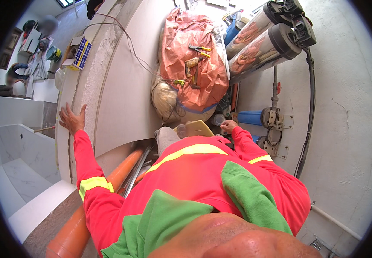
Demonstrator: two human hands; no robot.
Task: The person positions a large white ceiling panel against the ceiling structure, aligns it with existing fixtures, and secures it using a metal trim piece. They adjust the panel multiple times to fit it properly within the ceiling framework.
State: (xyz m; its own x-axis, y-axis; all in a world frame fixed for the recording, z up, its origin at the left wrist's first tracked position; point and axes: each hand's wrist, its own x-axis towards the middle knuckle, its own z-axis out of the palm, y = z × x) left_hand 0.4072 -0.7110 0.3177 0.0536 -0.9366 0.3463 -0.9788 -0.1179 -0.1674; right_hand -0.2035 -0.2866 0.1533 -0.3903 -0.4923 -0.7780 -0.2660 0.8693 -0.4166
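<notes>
My left hand (pixel 72 119) lies flat with its fingers spread on top of the rough plastered wall ledge (pixel 92 86). My right hand (pixel 229 125) is low in front of my body, its fingers bent together; what they hold, if anything, I cannot make out. Just beyond it is a small round clear container (pixel 218 119). A yellow plastic bin (pixel 196 128) sits by my knee. Farther ahead, an orange-red tarp (pixel 179 51) covers a bulky pile. On it rest yellow-handled pliers (pixel 201 50), a yellowish power tool (pixel 192 62) and a hammer-like tool (pixel 194 81).
Blue filter housings (pixel 250 117) and grey pipes line the right wall. Two large cylinders (pixel 261 53) lean at the upper right. An orange pipe (pixel 123 170) runs along my left side. A cable (pixel 128 38) crosses the ledge beside an open box (pixel 77 53). People are at the far left.
</notes>
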